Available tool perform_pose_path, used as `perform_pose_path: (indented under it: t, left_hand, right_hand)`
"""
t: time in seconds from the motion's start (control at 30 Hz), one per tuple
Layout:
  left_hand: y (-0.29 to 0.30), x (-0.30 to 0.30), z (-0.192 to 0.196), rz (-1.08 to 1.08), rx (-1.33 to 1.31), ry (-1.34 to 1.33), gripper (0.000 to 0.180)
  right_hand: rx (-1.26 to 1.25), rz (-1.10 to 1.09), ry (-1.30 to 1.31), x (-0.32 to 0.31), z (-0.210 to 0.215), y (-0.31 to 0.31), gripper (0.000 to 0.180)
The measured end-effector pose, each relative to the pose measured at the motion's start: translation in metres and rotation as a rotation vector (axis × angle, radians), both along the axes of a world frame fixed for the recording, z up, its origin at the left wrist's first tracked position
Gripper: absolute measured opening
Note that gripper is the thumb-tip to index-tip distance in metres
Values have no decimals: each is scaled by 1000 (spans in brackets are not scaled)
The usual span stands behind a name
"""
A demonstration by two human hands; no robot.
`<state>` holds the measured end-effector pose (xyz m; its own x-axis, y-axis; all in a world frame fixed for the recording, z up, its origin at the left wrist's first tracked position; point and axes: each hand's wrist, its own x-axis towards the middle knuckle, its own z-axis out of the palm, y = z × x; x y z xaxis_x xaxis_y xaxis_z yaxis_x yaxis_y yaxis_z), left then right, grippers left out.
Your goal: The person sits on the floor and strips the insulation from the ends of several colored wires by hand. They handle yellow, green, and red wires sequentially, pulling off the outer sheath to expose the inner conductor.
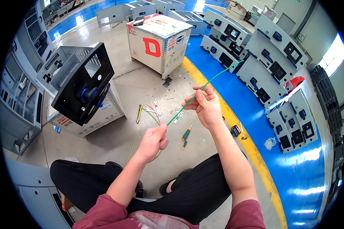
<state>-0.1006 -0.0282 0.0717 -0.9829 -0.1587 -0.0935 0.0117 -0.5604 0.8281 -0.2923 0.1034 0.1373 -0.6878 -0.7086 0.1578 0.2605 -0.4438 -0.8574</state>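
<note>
A thin green wire (182,108) runs slantwise between my two hands, and its far end reaches up to the right past them. My left hand (153,142) is closed round the wire lower down, thumb on top. Higher and to the right, my right hand (205,104) pinches the same wire between thumb and fingers. On the floor below lie a yellow utility knife (139,113), several wrenches (157,109) and two green-handled screwdrivers (186,134). A loose yellow-green wire (135,141) trails on the floor beside my left hand.
At left, a black panel with a blue-black handle (88,94) rests on a wooden crate (97,118). Another crate (156,47) stands ahead. Grey switchgear drawers (273,65) line the blue floor at right, beyond a yellow stripe (252,148). A power tool battery (235,131) lies there.
</note>
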Motion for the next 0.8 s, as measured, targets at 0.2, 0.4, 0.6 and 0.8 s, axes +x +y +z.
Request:
perform_pose_path:
  t: [0.2, 0.4, 0.6, 0.8]
  left_hand:
    - [5, -1, 0, -41, -8, 26, 54]
    - [2, 1, 3, 98, -275, -34, 55]
    - [5, 1, 7, 428, -1080, -53, 48]
    - [1, -3, -1, 477, -1237, 9, 42]
  right_hand:
    - [-51, -47, 22, -1, -10, -1, 22]
    - [42, -114, 40, -3, 9, 4, 26]
    - [126, -156, -35, -13, 12, 10, 29]
    - [106, -190, -28, -20, 1, 15, 34]
